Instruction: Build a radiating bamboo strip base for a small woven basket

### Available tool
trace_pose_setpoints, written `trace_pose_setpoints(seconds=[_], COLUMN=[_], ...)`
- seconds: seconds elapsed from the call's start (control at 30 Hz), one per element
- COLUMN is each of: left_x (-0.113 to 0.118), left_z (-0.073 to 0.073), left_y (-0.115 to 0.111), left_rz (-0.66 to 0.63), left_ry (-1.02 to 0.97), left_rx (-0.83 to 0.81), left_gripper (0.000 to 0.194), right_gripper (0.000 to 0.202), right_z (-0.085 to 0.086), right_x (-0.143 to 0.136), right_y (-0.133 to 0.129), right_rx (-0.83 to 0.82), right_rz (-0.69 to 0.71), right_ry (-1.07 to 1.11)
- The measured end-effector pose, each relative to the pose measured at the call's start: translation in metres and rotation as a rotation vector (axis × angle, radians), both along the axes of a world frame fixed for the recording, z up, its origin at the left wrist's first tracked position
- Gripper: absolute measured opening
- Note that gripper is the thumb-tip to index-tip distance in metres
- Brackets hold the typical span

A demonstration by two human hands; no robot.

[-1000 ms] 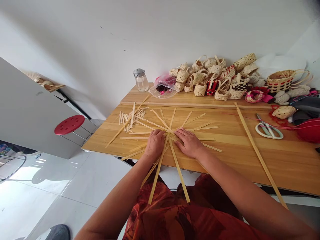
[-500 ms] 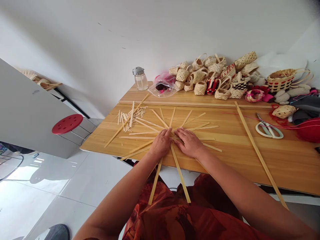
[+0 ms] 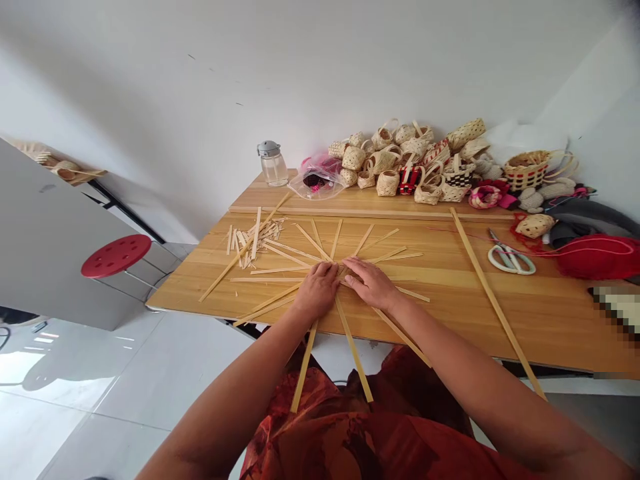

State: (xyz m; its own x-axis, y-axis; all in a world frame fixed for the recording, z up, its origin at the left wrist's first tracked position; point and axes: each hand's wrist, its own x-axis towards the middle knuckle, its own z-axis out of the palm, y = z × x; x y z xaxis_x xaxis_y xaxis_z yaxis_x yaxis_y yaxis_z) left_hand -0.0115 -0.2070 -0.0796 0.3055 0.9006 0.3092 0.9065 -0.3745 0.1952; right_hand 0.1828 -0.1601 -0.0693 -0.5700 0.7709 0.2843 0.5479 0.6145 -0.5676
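Flat bamboo strips [image 3: 353, 347] fan out like spokes from a crossing on the table, and two of them reach over the front edge toward my lap. My left hand [image 3: 319, 288] lies over the left side of the crossing, its fingers bent and pressed together on the strips. Close beside it, my right hand [image 3: 371, 283] grips the right side, with the thumb nearer me and the fingers beyond. Both hands cover much of the centre, so how the strips interlace there is hidden. Another strip [image 3: 403, 337] runs out below my right wrist.
Offcuts [image 3: 245, 247] lie left on the table [image 3: 425, 313]. Farther right are a long strip [image 3: 495, 300], scissors [image 3: 511, 259] and red yarn [image 3: 595, 257]. Small woven baskets [image 3: 387, 182], a plastic bag [image 3: 317, 183] and a bottle [image 3: 273, 168] line the back. A red stool [image 3: 116, 256] stands left.
The view has turned slightly right, so the table's things sit farther left. Both hands stay at the crossing; more of the strip below my right wrist now shows.
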Motion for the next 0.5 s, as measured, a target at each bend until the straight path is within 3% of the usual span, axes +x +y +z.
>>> trace_pose_setpoints(seconds=[0.1,0.23,0.5], left_x=[0.001,0.002,0.004], left_z=[-0.001,0.0,0.003], left_y=[0.0,0.0,-0.004], left_rz=[-0.006,0.007,0.047], left_ry=[0.005,-0.006,-0.026], left_rx=[0.017,0.026,0.006], left_gripper=[0.039,0.038,0.037], right_gripper=[0.047,0.044,0.042], right_z=[0.012,0.031,0.035], right_x=[0.01,0.042,0.117], right_y=[0.005,0.014,0.049], right_rx=[-0.168,-0.18,-0.093], right_rz=[-0.025,-0.17,-0.552], right_ry=[0.216,0.404,0.114])
